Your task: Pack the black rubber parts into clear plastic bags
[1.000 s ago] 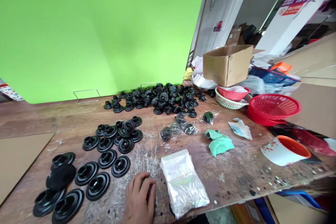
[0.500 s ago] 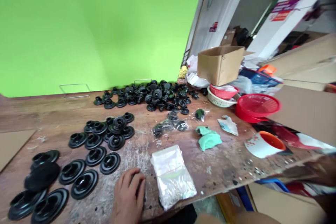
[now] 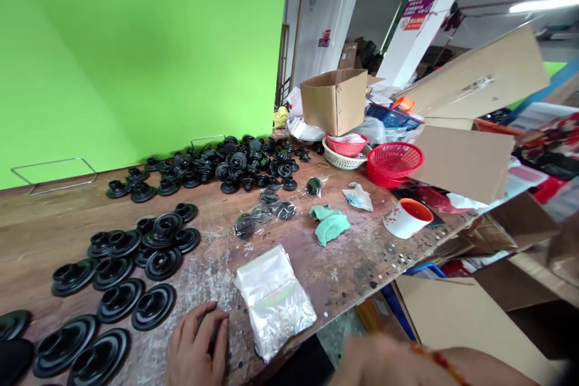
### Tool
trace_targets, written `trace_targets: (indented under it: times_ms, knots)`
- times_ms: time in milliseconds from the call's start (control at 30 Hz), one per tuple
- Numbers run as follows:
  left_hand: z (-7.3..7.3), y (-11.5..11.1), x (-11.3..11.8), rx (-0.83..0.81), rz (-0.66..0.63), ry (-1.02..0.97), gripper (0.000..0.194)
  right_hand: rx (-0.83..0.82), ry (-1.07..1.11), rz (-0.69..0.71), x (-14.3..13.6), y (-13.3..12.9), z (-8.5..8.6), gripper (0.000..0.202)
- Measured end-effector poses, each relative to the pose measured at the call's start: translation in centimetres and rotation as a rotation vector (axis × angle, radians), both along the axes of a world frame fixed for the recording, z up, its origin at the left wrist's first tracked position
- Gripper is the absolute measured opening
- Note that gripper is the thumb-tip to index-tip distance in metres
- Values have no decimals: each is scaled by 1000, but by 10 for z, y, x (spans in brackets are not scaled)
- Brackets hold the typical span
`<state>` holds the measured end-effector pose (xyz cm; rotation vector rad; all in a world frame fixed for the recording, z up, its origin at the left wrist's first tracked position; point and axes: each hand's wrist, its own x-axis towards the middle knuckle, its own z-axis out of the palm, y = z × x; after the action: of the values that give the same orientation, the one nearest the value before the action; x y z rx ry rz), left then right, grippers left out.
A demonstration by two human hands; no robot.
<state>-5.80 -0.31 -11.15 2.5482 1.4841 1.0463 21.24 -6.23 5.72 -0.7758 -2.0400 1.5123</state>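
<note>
My left hand [image 3: 195,347] rests palm-down on the worn wooden table near its front edge, fingers loosely apart and nothing in them. Just right of it lies a banded stack of clear plastic bags [image 3: 275,301]. Several black round stepped discs with raised hubs [image 3: 154,306] spread out to its left. My right hand [image 3: 368,362] is blurred at the bottom, in front of the table edge, with a red band on the wrist; its fingers cannot be made out. Beyond the bag stack are several black discs in clear bags [image 3: 261,212].
A heap of smaller black parts [image 3: 226,163] lies before a green board [image 3: 149,54]. On the right are a green cloth [image 3: 332,226], a white cup with orange inside [image 3: 407,218], red baskets [image 3: 393,163] and a cardboard box [image 3: 333,101]. An open carton [image 3: 456,313] stands below the table edge.
The view has swung to the right, so things on the table appear further left. My right hand and forearm now show more at the bottom. My left hand stays resting on the table.
</note>
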Motion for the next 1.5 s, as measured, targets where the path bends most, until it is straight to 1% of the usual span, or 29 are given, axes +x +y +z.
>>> trace_targets:
  times_ms: [33, 67, 100, 133, 167, 200, 233, 300, 333, 367, 400, 433, 467, 500, 567, 633, 667, 700, 767, 833, 867, 967, 1033, 1100, 1167, 1200, 1267, 1333, 1500]
  knots:
    - [1, -2, 2, -18, 11, -9, 11, 44, -35, -162, 9, 1, 4, 26]
    - [3, -3, 3, -42, 27, -19, 11, 124, -98, -379, 22, 6, 4, 24]
    - [5, -5, 5, -69, 41, -27, 10, 234, -193, -652, 39, 14, 0, 20]
    - [7, -7, 7, -94, 53, -34, 10, 390, -320, -867, 61, 23, -9, 18]
    - [10, -9, 8, -117, 63, -43, 10, 557, -444, -993, 85, 34, -23, 19]
    - [12, -11, 9, -137, 71, -52, 9, 705, -552, -1066, 110, 45, -40, 20]
    - [15, -12, 11, -156, 77, -61, 9, 817, -654, -1106, 135, 55, -61, 21]
    - [19, -14, 12, -184, 88, -80, 9, 948, -844, -1132, 177, 67, -102, 24]
    - [21, -15, 13, -196, 94, -86, 9, 955, -865, -1120, 193, 69, -120, 25]
    - [23, -15, 13, -205, 101, -91, 9, 957, -878, -1081, 204, 70, -134, 25]
    - [24, -16, 14, -213, 106, -93, 9, 967, -895, -1038, 211, 69, -144, 26]
    - [25, -16, 14, -220, 110, -94, 9, 985, -903, -1010, 213, 69, -149, 27]
    - [26, -16, 14, -227, 112, -93, 9, 1016, -913, -999, 212, 68, -148, 28]
    - [26, -17, 14, -234, 113, -93, 9, 1050, -917, -1008, 207, 68, -143, 27]
    - [27, -17, 14, -249, 113, -97, 10, 1095, -866, -1060, 186, 71, -123, 25]
    - [26, -17, 14, -260, 113, -105, 10, 1060, -742, -1061, 152, 75, -98, 21]
    - [25, -16, 13, -264, 111, -110, 10, 1006, -664, -1013, 131, 76, -87, 18]
    - [25, -16, 13, -268, 109, -116, 10, 926, -592, -929, 109, 77, -79, 15]
    - [24, -15, 12, -275, 102, -128, 10, 739, -523, -729, 66, 77, -73, 11]
    - [24, -14, 11, -285, 90, -141, 10, 663, -460, -579, 30, 75, -77, 12]
    - [25, -13, 10, -290, 84, -148, 10, 642, -441, -544, 16, 74, -82, 13]
    - [32, -13, 10, -300, 70, -172, 12, 625, -455, -525, -7, 71, -96, 17]
    - [39, -16, 13, -304, 66, -190, 13, 635, -533, -545, -12, 69, -103, 16]
    - [46, -21, 19, -306, 42, -199, 15, 649, -609, -571, -14, 67, -109, 23]
    - [51, -27, 27, -310, -15, -179, 21, 664, -628, -604, -14, 64, -114, 28]
    - [52, -30, 32, -314, -46, -158, 25, 671, -613, -623, -14, 63, -117, 25]
    - [53, -36, 39, -333, -91, -109, 30, 679, -562, -661, -14, 62, -121, 17]
    - [51, -40, 43, -359, -108, -81, 30, 677, -513, -684, -14, 61, -123, 13]
    - [49, -40, 44, -380, -108, -67, 30, 710, -466, -695, -20, 60, -115, 16]
